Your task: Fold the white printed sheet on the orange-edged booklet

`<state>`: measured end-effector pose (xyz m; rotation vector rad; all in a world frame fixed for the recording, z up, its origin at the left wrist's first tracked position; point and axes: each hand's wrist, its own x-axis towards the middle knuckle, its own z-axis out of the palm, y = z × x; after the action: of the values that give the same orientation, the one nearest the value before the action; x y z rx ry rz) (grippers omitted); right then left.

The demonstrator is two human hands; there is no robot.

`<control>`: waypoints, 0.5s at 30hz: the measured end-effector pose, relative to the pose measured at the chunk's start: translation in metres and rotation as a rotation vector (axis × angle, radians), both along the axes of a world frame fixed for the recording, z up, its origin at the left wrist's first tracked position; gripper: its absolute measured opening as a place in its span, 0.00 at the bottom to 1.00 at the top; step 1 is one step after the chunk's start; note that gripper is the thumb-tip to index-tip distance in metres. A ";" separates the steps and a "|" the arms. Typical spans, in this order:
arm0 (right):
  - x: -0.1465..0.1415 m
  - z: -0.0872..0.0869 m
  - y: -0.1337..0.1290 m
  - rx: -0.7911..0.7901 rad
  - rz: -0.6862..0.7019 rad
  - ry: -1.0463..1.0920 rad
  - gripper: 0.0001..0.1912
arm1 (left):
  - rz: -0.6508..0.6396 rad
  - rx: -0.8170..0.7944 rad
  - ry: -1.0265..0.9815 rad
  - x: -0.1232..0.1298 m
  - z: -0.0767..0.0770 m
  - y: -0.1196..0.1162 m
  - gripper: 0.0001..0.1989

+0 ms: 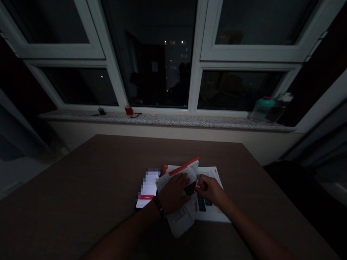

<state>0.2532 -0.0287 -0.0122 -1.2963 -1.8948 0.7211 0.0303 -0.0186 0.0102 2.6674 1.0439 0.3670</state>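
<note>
A printed booklet (209, 215) with red edges lies on the table, one page (182, 224) turned at a slant over the rest. My left hand (173, 193), wearing a dark wristband, rests flat on that slanted page with its fingers stretched out. At the page's right edge my right hand (210, 187) is closed in a pinch. Something small and pinkish (198, 186) shows at its fingertips, too dim to name. A phone (148, 187) with a lit screen lies just left of the booklet.
The brown table (108, 166) reaches toward a speckled windowsill (173, 120). On the sill stand a small red jar (128, 110), a dark little bottle (101, 111), and at the right a teal-topped bottle (261, 108) beside another clear container (278, 108). The room is dim.
</note>
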 end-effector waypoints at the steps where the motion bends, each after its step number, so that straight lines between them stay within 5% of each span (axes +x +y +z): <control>1: 0.000 0.000 -0.001 -0.008 0.028 -0.001 0.12 | 0.005 0.003 -0.001 0.000 -0.001 0.000 0.30; 4: -0.001 0.001 -0.004 -0.020 0.048 -0.005 0.11 | 0.012 0.014 -0.008 0.000 -0.002 0.000 0.29; 10: 0.000 -0.003 0.002 -0.003 -0.144 0.001 0.10 | 0.001 0.032 -0.024 -0.001 -0.004 -0.001 0.30; 15: 0.000 -0.004 0.000 -0.014 -0.029 -0.009 0.10 | 0.005 0.042 -0.006 0.000 -0.004 -0.001 0.30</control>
<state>0.2535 -0.0286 -0.0159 -1.3352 -1.8770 0.7159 0.0302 -0.0193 0.0060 2.6991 1.0520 0.4022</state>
